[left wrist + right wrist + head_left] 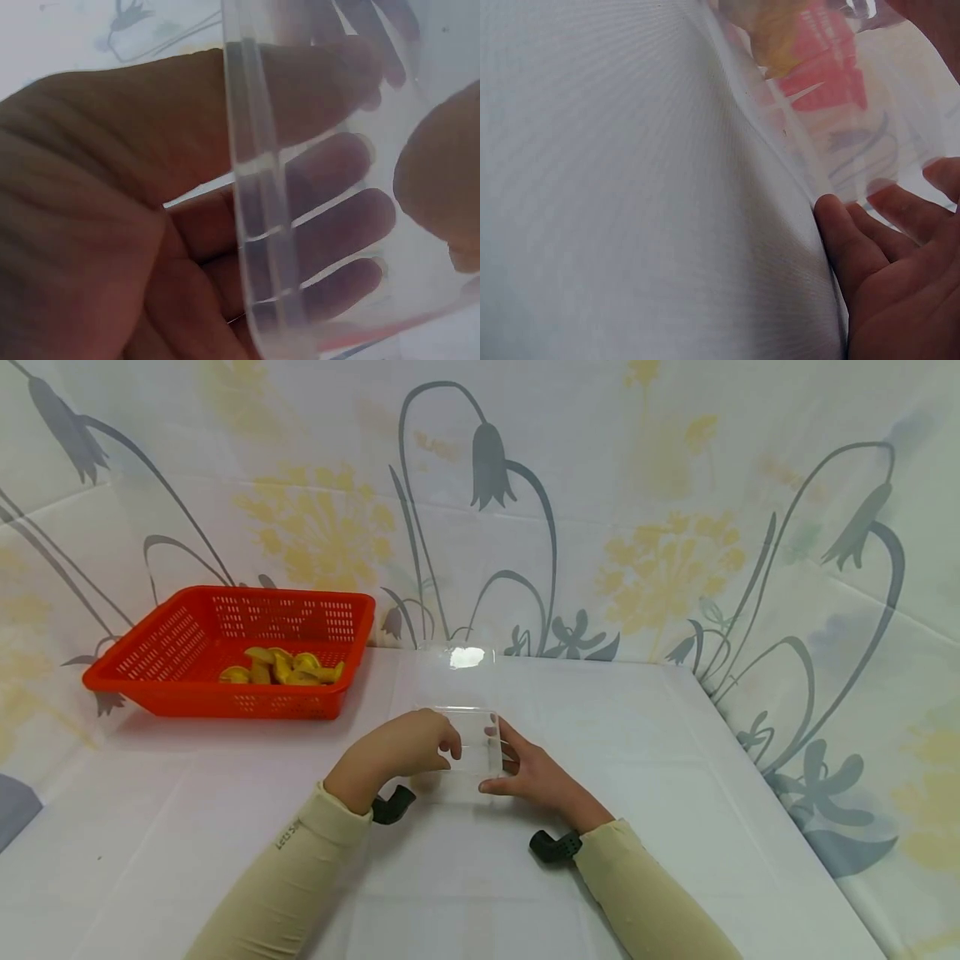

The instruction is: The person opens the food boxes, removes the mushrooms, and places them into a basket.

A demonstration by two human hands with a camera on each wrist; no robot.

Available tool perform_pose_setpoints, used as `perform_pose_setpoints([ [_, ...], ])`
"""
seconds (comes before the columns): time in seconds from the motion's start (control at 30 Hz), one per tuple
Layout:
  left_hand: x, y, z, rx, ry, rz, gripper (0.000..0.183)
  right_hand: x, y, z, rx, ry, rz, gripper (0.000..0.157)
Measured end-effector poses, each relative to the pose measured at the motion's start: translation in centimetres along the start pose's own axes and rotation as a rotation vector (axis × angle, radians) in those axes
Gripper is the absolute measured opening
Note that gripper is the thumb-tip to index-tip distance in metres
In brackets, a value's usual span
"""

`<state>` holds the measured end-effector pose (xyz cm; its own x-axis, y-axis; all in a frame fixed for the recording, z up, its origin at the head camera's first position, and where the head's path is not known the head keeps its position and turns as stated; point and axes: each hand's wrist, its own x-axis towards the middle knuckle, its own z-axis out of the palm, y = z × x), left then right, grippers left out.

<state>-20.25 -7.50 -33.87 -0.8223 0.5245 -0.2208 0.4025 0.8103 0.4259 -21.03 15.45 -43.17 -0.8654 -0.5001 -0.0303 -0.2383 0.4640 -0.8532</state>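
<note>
A clear plastic box (pixel 472 742) with its lid (pixel 456 670) lifted back stands on the white cloth. My left hand (pixel 414 742) reaches over its left side with fingers bent downward. In the left wrist view, its thumb and fingers lie apart, seen partly through the box wall, with nothing between them. A rounded brownish piece (pixel 442 180) shows beyond those fingertips, and a yellow-brown piece (pixel 776 34) shows through the plastic in the right wrist view. My right hand (pixel 534 772) holds the box's right end, thumb at the near corner and fingertips against the wall.
A red perforated basket (pixel 247 702) holding several small yellow pieces (pixel 281 668) stands at the back left. A flower-printed cloth (pixel 570 527) hangs behind the table. A grey object (pixel 17 810) shows at the left edge. Both wrists carry dark mounts (pixel 555 847).
</note>
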Motion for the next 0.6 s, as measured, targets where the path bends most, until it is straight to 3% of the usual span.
perform_pose_setpoints([
  [0.3, 0.23, -0.05, 0.06, 0.113, 0.007, 0.022, 0.010, 0.23, 0.34, -0.05, 0.017, -0.011, -0.015, 0.111],
  [0.6, 0.49, 0.08, 0.18, 0.125, -0.007, -0.024, 0.010, 0.22, 0.29, -0.04, 0.032, -0.017, -0.023, 0.112],
])
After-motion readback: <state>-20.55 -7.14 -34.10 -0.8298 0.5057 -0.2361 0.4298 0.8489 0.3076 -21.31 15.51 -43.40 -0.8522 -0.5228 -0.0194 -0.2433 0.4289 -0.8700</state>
